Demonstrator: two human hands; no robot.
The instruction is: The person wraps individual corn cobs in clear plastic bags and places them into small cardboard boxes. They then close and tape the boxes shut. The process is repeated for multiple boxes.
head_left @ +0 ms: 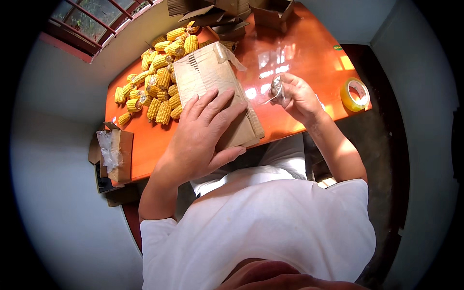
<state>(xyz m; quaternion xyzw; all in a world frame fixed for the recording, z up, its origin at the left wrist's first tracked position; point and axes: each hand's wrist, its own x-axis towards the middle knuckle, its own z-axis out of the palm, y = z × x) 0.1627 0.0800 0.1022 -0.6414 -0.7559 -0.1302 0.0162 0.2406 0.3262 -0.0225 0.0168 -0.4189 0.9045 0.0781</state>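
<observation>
A flattened-looking cardboard box (pixel 200 72) lies at a slant on the orange table, its near corner at the front edge. My left hand (pixel 195 137) rests on it palm down, fingers spread. A torn, loose flap with tape hangs from the box's far right corner. To the right of the box, my right hand (pixel 303 99) is closed in a pinch round a crumpled wad of clear, shiny tape or plastic (pixel 277 88). Several yellow corn cobs (pixel 153 87) are heaped along the box's left side, some close against it.
The glossy orange table (pixel 319 53) carries a roll of yellowish tape (pixel 346 98) at its right edge. Open cardboard boxes (pixel 271 18) stand at the back. Off the left edge is another box (pixel 123 153) with clear plastic. A barred window (pixel 89 20) is at upper left.
</observation>
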